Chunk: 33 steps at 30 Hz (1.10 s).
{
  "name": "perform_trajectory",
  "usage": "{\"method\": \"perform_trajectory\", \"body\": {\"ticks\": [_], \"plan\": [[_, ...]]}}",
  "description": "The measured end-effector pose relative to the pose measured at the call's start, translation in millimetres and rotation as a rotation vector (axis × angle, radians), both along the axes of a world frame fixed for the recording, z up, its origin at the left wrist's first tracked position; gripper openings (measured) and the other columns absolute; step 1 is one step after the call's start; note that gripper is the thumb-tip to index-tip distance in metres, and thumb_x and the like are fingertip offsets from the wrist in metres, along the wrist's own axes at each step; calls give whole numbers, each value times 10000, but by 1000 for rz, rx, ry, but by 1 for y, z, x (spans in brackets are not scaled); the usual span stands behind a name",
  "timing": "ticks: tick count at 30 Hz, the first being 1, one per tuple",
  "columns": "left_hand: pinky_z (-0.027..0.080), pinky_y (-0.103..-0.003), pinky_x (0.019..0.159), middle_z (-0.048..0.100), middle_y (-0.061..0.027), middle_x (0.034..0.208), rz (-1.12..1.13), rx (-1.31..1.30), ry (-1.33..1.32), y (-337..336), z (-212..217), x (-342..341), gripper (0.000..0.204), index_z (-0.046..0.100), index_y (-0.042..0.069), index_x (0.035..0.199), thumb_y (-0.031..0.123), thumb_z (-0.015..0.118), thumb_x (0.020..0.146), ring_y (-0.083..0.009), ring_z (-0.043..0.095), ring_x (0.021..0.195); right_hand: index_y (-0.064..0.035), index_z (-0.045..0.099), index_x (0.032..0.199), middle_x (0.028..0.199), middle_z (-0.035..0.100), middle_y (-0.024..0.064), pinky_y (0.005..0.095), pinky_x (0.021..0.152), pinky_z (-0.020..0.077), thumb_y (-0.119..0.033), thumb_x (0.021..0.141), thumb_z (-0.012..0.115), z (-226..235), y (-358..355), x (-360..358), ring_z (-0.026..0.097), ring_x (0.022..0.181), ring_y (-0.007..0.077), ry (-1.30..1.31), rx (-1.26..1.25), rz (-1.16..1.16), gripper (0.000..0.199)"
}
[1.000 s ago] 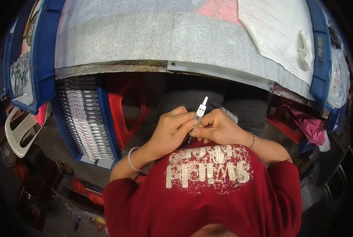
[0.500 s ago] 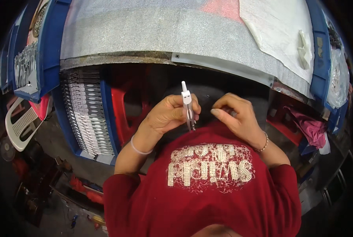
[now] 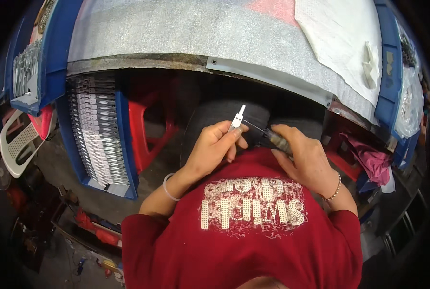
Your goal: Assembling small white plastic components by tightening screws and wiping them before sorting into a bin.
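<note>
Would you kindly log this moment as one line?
left hand: holds white-headed piece | right hand: holds thin-shafted tool, shaft toward piece | tip contact: unclear | blue tray: stacked handles

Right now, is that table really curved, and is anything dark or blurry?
Head view: likely no, the fisheye lens bows the table's edge and the picture's rim goes black; head view: the white cloth looks bright, the lap shadowed; head view: the tool in the right hand seems softer than the left hand's white piece.
</note>
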<state>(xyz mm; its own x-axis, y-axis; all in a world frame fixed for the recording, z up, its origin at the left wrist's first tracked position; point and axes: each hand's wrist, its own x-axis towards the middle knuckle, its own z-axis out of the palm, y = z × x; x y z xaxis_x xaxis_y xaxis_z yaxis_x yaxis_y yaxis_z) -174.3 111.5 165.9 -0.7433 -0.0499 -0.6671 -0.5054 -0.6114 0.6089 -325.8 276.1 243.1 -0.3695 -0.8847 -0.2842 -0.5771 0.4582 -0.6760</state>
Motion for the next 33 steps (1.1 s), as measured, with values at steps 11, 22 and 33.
{"method": "perform_trajectory", "body": {"ticks": [11, 22, 33], "plan": [[256, -171, 424, 510, 18, 666, 115, 267, -106, 0, 2, -6, 219, 616, 1, 1065, 167, 486, 1005, -13, 348, 477, -22, 637, 1117, 879, 600, 96, 342, 576, 533, -8, 769, 687, -7, -10, 5, 638, 698, 252, 132, -150, 35, 352], [224, -174, 446, 402, 63, 643, 31, 18, -36, 12, -5, -6, 236, 590, 36, 1101, 196, 433, 1029, -6, 307, 519, 9, 622, 1130, 855, 601, 134, 356, 600, 530, 25, 780, 630, -3, -14, 0, 633, 702, 290, 74, -112, 50, 351], [457, -372, 616, 602, -149, 733, -90, -573, 78, 20, -14, -8, 204, 554, -21, 937, 154, 468, 998, -273, 606, 648, 12, 612, 1112, 776, 599, 176, 376, 567, 504, -9, 832, 614, 10, -22, -2, 622, 658, 327, 102, 21, 78, 281]]}}
